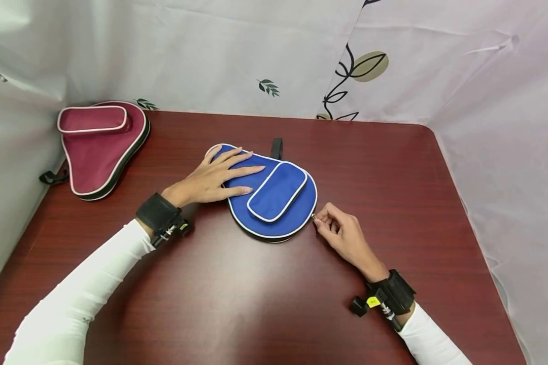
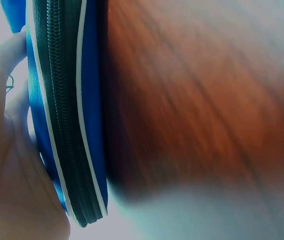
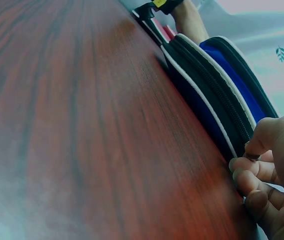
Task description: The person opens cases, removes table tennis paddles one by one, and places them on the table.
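Nearby, maroon case (image 1: 101, 147) lies apart.

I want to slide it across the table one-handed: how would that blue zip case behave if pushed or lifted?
The blue case lies flat and broad on the table, so it would probably slide, not roll or tip. Its fabric shell and zipped edge suggest a soft, likely light thing that may flex when lifted. The left hand pressing it hints it shifts easily.

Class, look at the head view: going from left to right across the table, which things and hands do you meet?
Maroon case → left hand lying flat on the blue case → blue case → right hand pinching the zipper pull at the case's edge.
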Tool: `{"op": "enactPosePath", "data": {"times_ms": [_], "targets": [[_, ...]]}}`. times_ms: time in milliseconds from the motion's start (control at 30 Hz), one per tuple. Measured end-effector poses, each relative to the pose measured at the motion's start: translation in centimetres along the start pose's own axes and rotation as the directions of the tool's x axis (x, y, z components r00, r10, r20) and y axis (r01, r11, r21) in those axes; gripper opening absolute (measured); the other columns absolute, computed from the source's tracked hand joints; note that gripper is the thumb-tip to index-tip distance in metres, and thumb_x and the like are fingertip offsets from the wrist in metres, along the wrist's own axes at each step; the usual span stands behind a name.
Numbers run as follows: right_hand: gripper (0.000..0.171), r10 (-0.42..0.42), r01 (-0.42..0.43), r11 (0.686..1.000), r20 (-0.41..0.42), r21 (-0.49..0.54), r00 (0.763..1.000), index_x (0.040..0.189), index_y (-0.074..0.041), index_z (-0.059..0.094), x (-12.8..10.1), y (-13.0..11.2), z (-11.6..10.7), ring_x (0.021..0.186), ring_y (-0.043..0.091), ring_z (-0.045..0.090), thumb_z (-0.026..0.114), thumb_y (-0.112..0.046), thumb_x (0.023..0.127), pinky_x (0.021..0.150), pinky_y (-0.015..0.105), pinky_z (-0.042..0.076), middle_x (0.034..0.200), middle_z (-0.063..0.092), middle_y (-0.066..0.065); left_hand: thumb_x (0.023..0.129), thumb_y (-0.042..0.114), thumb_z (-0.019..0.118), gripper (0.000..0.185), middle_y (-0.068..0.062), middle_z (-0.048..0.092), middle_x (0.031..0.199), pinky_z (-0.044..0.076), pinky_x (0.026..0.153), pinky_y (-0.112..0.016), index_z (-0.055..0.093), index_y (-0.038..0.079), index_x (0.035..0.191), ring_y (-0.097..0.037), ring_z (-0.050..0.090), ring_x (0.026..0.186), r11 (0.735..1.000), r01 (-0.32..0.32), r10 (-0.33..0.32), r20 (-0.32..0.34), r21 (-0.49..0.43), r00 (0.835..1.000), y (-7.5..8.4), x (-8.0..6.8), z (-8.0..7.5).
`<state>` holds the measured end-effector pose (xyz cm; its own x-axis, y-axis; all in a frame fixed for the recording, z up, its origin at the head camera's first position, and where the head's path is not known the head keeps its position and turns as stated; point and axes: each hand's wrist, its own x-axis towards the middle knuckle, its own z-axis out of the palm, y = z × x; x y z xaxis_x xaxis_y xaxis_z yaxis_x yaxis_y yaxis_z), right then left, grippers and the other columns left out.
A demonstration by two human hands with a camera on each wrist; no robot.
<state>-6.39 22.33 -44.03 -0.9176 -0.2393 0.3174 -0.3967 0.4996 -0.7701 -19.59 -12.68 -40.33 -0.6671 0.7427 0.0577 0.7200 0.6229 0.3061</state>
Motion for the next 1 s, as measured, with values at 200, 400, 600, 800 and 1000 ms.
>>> {"op": "enactPosePath", "data": {"times_ms": [200, 400, 600, 800, 1000], "targets": [[0.012, -0.003, 0.003, 1.000, 0.006, -0.011, 1.000, 0.089, -0.021, 0.065, 0.0, 1.0, 0.0, 0.054, 0.009, 0.052, 0.071, -0.012, 0.095, 0.047, 0.020, 0.041, 0.075, 0.063, -0.008, 0.100, 0.062, 0.048, 0.059, -0.001, 0.025, 0.167, -0.004, 0.118, -0.065, 0.035, 0.045, 0.156, -0.030, 0.013, 0.155, 0.999, 0.036, -0.036, -0.018, 0.000, 0.999, 0.5, -0.4, 0.2], [0.012, 0.006, -0.006, 1.000, 0.017, -0.018, 1.000, 0.090, -0.022, 0.064, 0.0, 0.9, -0.1, 0.053, 0.009, 0.052, 0.071, -0.014, 0.096, 0.046, 0.020, 0.041, 0.075, 0.062, -0.010, 0.100, 0.061, 0.047, 0.059, -0.001, 0.026, 0.167, -0.005, 0.116, -0.067, 0.035, 0.045, 0.156, -0.031, 0.014, 0.155, 0.998, 0.068, -0.068, -0.040, -0.011, 0.997, 1.0, -0.7, 0.6], [0.012, 0.019, -0.019, 1.000, 0.022, -0.021, 1.000, 0.089, -0.022, 0.065, -0.1, 0.8, -0.2, 0.054, 0.009, 0.052, 0.071, -0.014, 0.096, 0.046, 0.020, 0.041, 0.075, 0.062, -0.011, 0.099, 0.062, 0.048, 0.060, -0.001, 0.026, 0.167, -0.004, 0.116, -0.068, 0.036, 0.045, 0.155, -0.032, 0.013, 0.155, 0.994, 0.107, -0.108, -0.052, -0.028, 0.993, 1.7, -1.0, 0.7], [0.012, 0.013, -0.013, 1.000, 0.017, -0.015, 1.000, 0.089, -0.020, 0.065, -0.1, 1.0, -0.2, 0.054, 0.008, 0.052, 0.071, -0.012, 0.095, 0.047, 0.020, 0.041, 0.075, 0.062, -0.009, 0.099, 0.063, 0.048, 0.060, -0.003, 0.027, 0.166, -0.003, 0.116, -0.068, 0.036, 0.044, 0.156, -0.032, 0.014, 0.155, 0.990, 0.143, -0.144, -0.063, -0.014, 0.988, 2.2, -1.2, 0.9], [0.012, 0.013, -0.013, 1.000, 0.018, -0.009, 1.000, 0.089, -0.020, 0.065, 0.0, 1.0, -0.2, 0.056, 0.009, 0.052, 0.071, -0.012, 0.096, 0.047, 0.020, 0.041, 0.074, 0.061, -0.009, 0.099, 0.063, 0.048, 0.060, -0.004, 0.029, 0.166, -0.002, 0.116, -0.068, 0.038, 0.044, 0.155, -0.033, 0.017, 0.153, 0.986, 0.165, -0.166, -0.093, -0.013, 0.982, 2.6, -1.3, 1.1]]}}
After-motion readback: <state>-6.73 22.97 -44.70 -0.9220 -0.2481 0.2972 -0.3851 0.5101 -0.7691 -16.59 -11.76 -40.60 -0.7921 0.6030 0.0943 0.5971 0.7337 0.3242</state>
